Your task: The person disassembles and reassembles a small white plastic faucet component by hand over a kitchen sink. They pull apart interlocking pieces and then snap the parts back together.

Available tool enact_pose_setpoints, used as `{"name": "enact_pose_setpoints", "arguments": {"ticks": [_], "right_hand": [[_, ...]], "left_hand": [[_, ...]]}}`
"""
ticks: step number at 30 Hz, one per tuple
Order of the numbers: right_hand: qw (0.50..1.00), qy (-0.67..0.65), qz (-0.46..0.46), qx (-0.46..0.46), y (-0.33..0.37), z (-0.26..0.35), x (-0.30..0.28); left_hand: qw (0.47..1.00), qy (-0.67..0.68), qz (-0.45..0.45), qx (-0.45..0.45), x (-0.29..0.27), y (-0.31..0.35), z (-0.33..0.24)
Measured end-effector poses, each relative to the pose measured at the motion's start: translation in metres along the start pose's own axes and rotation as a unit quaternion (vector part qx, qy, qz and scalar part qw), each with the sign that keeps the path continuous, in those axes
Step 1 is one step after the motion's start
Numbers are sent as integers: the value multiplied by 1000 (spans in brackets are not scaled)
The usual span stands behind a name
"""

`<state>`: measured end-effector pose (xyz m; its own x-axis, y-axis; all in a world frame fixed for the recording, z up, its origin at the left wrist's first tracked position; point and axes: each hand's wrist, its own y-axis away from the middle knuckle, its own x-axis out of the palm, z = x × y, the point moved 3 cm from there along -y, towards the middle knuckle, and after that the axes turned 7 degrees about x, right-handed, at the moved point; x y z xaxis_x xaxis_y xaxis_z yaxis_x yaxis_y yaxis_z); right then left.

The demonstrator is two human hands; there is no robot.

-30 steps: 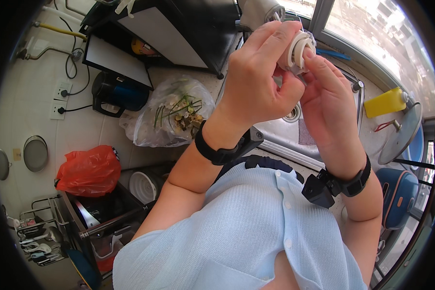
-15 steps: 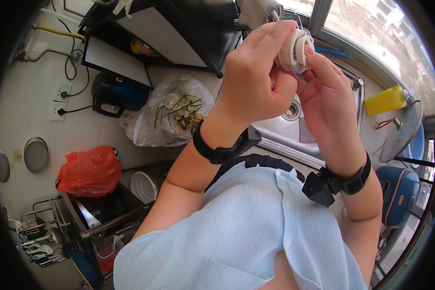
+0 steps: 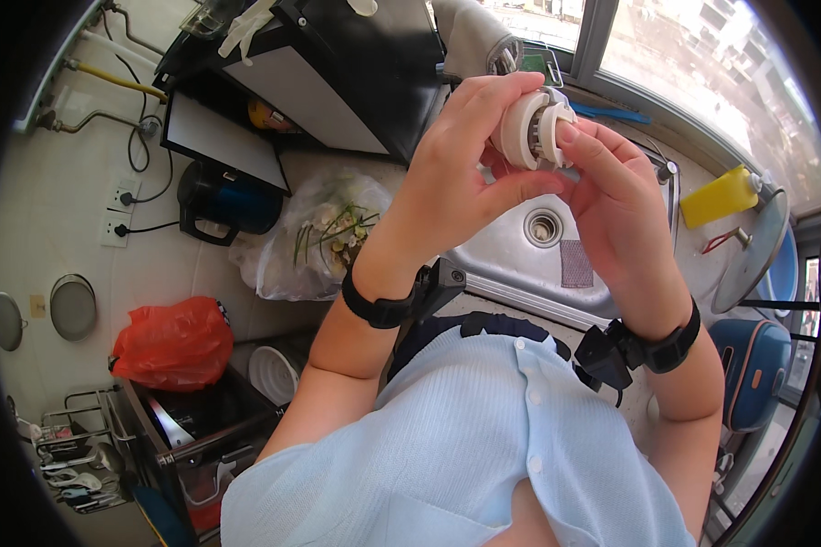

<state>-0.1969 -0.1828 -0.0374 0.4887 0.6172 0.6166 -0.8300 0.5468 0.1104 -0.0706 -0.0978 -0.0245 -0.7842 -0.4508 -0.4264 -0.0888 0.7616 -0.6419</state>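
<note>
Above the sink, both my hands hold a round white plastic piece (image 3: 523, 132) with thick rims and a ribbed, greyish band in the gap between them. My left hand (image 3: 456, 150) grips it from the left, fingers over the top and thumb stretched beneath. My right hand (image 3: 622, 196) closes on its right side, thumb against the rim and fingers behind. The piece is tilted, and my fingers cover part of its far side. I cannot make out its exact kind.
Below my hands is a steel sink (image 3: 483, 260) with a drain (image 3: 544, 228). To the right stand a yellow bottle (image 3: 722, 197) and a glass lid (image 3: 748, 255). At left are a clear bag of vegetable scraps (image 3: 324, 242), a dark kettle (image 3: 228, 202) and a red bag (image 3: 175, 345).
Both hands have come slightly lower with the white piece. It is turned so that more of its ribbed middle shows. My left thumb has straightened out under it.
</note>
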Motion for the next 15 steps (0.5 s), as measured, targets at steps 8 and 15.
{"name": "enact_pose_setpoints", "arguments": {"ticks": [8,15], "right_hand": [[1000,3,15,19,2,2,-2],[999,-27,21,33,6,9,-6]], "left_hand": [[998,45,-8,-39,3,4,-1],[973,207,-85,-53,5,6,0]]}}
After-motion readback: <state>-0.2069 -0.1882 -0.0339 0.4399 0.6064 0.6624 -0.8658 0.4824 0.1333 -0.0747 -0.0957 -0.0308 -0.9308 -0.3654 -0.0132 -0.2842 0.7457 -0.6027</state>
